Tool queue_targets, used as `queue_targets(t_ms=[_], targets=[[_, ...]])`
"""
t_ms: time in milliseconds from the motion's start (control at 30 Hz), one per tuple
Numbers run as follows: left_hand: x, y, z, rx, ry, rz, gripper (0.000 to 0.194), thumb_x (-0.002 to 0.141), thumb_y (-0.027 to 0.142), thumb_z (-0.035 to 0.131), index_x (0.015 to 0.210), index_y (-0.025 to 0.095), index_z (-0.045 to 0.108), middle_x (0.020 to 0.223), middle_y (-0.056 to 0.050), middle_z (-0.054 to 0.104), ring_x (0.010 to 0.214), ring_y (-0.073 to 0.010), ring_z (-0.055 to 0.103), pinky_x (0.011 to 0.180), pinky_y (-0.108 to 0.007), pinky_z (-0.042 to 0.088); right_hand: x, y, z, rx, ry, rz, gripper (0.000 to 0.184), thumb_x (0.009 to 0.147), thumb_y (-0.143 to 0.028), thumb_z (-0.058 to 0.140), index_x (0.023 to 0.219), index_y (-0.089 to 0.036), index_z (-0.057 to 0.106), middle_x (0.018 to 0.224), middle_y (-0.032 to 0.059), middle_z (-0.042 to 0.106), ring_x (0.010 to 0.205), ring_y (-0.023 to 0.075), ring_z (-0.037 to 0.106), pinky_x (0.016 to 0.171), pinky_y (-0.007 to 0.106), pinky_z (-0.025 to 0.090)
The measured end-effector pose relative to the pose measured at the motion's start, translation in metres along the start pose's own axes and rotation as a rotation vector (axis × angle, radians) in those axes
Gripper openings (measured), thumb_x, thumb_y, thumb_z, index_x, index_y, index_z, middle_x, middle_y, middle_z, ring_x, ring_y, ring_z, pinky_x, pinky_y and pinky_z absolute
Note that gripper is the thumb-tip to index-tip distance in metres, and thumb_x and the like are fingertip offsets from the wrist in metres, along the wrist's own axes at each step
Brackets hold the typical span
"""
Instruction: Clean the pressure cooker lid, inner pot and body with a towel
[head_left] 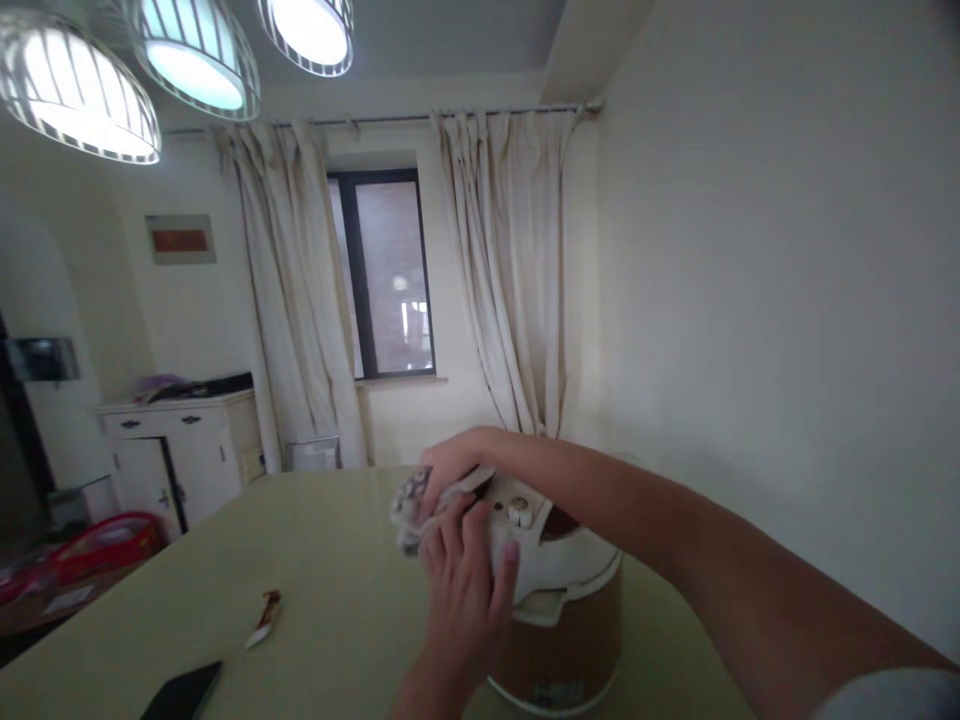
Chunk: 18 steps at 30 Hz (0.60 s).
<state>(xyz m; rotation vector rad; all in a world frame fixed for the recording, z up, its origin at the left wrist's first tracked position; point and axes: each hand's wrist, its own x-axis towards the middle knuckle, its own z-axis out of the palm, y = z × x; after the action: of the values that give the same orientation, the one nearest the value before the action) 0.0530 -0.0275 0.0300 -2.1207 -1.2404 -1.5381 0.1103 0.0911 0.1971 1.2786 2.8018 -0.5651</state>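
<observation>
A rice cooker (559, 620) with a white lid and brown body stands on the pale green table (315, 590). My right hand (450, 465) reaches across from the right and grips a crumpled patterned cloth (411, 505) against the lid's far left side. My left hand (469, 580) comes up from below with fingers spread, resting on the lid's near side and touching the cloth. A small button panel (517, 510) shows on the lid top.
A small wrapper (266, 617) and a dark phone (184, 690) lie on the table at left. A white cabinet (176, 450), a red basket (101, 545), curtains (510, 270) and a window (390, 275) are behind. The white wall (787, 300) is close on the right.
</observation>
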Motion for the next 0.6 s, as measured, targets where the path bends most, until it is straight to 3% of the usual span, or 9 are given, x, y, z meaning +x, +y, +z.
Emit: queue_targets(t_ms=[100,167,200,300,367,400,500,600], targets=[[-0.036,-0.020,-0.002,0.115,0.136,0.113,0.029,0.101,0.034,0.063,0.127,0.022,0.058,0.124,-0.013,0.063,0.117,-0.0298,0.057,0.101,-0.045,0.042,0.004,-0.019,0.020,-0.387,-0.143,-0.241,0.017,0.073,-0.033,0.088,0.075,-0.017,0.083,0.071,0.0003,0.077,0.069,0.0177,0.067,0.066,0.025,0.051],[-0.055,-0.035,-0.004,0.133,0.199,0.162,0.024,0.099,0.030,0.065,0.121,0.023,0.058,0.119,-0.012,0.063,0.113,-0.0286,0.058,0.100,-0.044,0.041,-0.005,-0.015,0.020,-0.465,-0.118,-0.298,0.025,0.077,-0.044,0.086,0.088,-0.021,0.085,0.077,-0.0003,0.077,0.075,0.0184,0.068,0.069,0.026,0.050],[-0.060,-0.043,-0.005,0.115,0.233,0.117,0.022,0.099,0.031,0.063,0.119,0.023,0.058,0.120,-0.012,0.062,0.113,-0.0290,0.058,0.101,-0.045,0.041,-0.012,-0.012,0.018,-0.458,-0.070,-0.264,0.032,0.079,-0.050,0.084,0.097,-0.023,0.085,0.081,0.0000,0.078,0.077,0.0188,0.069,0.070,0.026,0.050],[-0.054,-0.063,-0.010,-0.088,0.341,-0.293,0.028,0.103,0.043,0.053,0.120,0.021,0.053,0.121,-0.013,0.058,0.117,-0.0308,0.056,0.105,-0.051,0.042,-0.036,-0.011,0.023,-0.545,0.143,-0.106,0.048,0.082,-0.061,0.080,0.117,-0.028,0.082,0.101,0.0065,0.079,0.091,0.0260,0.071,0.076,0.034,0.054],[-0.035,-0.076,-0.014,-0.320,0.355,-0.610,0.039,0.102,0.055,0.047,0.122,0.022,0.051,0.122,-0.011,0.055,0.118,-0.0302,0.056,0.105,-0.050,0.046,-0.054,-0.020,0.043,-0.720,0.247,-0.172,0.049,0.079,-0.062,0.083,0.117,-0.032,0.081,0.115,0.0098,0.077,0.104,0.0342,0.069,0.082,0.046,0.056],[-0.024,-0.083,-0.016,-0.442,0.334,-0.728,0.043,0.101,0.060,0.045,0.123,0.022,0.050,0.124,-0.010,0.055,0.120,-0.0300,0.056,0.106,-0.050,0.046,-0.064,-0.024,0.056,-0.812,0.277,-0.279,0.044,0.077,-0.059,0.085,0.114,-0.035,0.081,0.120,0.0092,0.075,0.109,0.0368,0.066,0.084,0.051,0.056],[-0.001,-0.098,-0.018,-0.698,0.225,-0.867,0.052,0.100,0.068,0.043,0.129,0.025,0.048,0.140,-0.012,0.056,0.133,-0.0314,0.054,0.112,-0.051,0.046,-0.101,-0.026,0.098,-0.947,0.524,-0.513,0.022,0.089,-0.041,0.079,0.109,-0.031,0.078,0.129,0.0072,0.071,0.115,0.0338,0.061,0.089,0.052,0.054],[0.003,-0.102,-0.006,-0.783,0.074,-0.900,0.062,0.098,0.074,0.044,0.139,0.027,0.049,0.153,-0.014,0.056,0.146,-0.0346,0.049,0.116,-0.058,0.043,-0.144,0.001,0.131,-0.882,0.769,-0.613,0.021,0.096,-0.041,0.070,0.114,-0.032,0.074,0.133,0.0083,0.070,0.114,0.0324,0.060,0.091,0.053,0.053]])
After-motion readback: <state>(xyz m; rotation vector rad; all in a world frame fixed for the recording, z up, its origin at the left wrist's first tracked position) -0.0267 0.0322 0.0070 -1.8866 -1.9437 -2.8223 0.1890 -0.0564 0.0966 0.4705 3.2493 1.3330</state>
